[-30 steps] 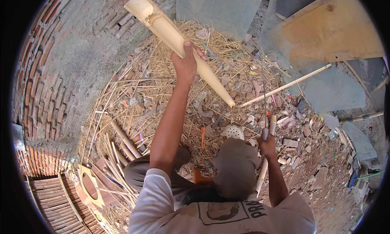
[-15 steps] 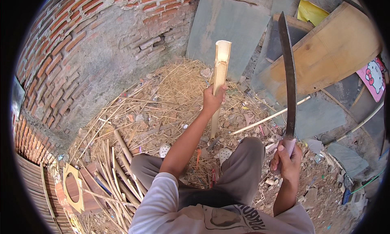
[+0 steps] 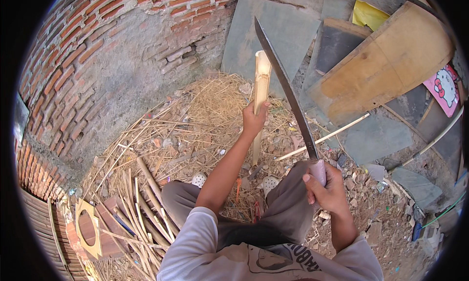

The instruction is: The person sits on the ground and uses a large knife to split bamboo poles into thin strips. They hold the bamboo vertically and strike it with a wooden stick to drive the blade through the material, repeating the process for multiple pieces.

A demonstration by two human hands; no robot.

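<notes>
My left hand (image 3: 254,120) grips a split bamboo piece (image 3: 262,83) around its middle and holds it upright before me. The pale hollow inner side shows, with a node partway down from the top. In my right hand (image 3: 328,186) is a machete (image 3: 294,98), its light handle wrapped by my fingers. The long dark blade points up and leans left, its upper part passing close beside the top of the bamboo. Whether the blade touches the bamboo I cannot tell.
Bamboo sticks (image 3: 146,208) lie heaped at my left. Straw (image 3: 210,103) and rubble cover the ground ahead, below a brick wall (image 3: 112,76). A thin strip (image 3: 322,137) lies behind the machete. Grey panels (image 3: 268,32) and a brown board (image 3: 386,61) lean at the far right.
My right hand has moved left, and the machete has swung from nearly upright to a leftward lean towards the bamboo. My left hand and the bamboo have barely moved.
</notes>
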